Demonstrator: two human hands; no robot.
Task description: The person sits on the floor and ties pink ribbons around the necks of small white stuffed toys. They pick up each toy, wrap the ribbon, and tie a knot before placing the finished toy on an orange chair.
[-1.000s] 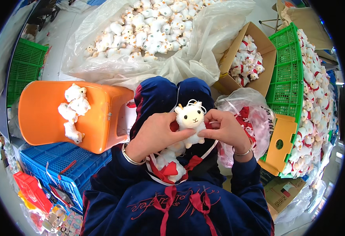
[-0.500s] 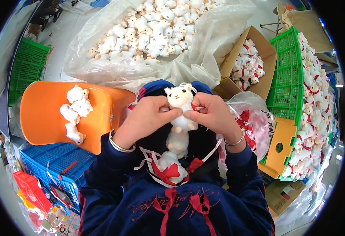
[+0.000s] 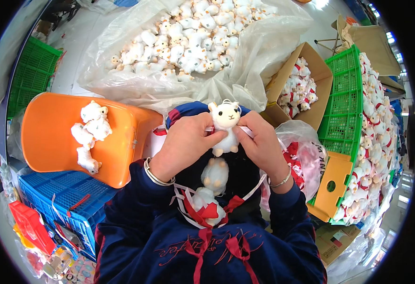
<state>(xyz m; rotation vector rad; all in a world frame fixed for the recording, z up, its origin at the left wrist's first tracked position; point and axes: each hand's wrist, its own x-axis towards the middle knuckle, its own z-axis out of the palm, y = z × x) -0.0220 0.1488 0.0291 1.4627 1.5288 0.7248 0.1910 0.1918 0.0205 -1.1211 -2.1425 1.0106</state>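
Note:
A small white plush alpaca [image 3: 226,134] faces up between my two hands above my lap. My left hand [image 3: 186,144] is closed at one side of its neck and body, thumb against the plush. On the other side, my right hand [image 3: 263,149] pinches a pale strip [image 3: 246,131] beside the neck. The strip's far end is hidden by the fingers. Below, on my dark lap, lie another white plush toy [image 3: 214,176] and a further one [image 3: 201,199] partly covered by red cloth pieces with white strips [image 3: 208,211].
An orange chair [image 3: 51,137] at left bears several plush toys. Ahead lies a clear plastic sheet [image 3: 245,75] heaped with toys. To the right are a cardboard box [image 3: 322,80], a green crate [image 3: 342,104] and a bag of red pieces [image 3: 302,163]. A blue crate [image 3: 65,189] stands lower left.
The held alpaca has moved slightly right and turned its face toward the right. My hands moved with it. The red piece by my right fingers no longer shows; a pale strip does.

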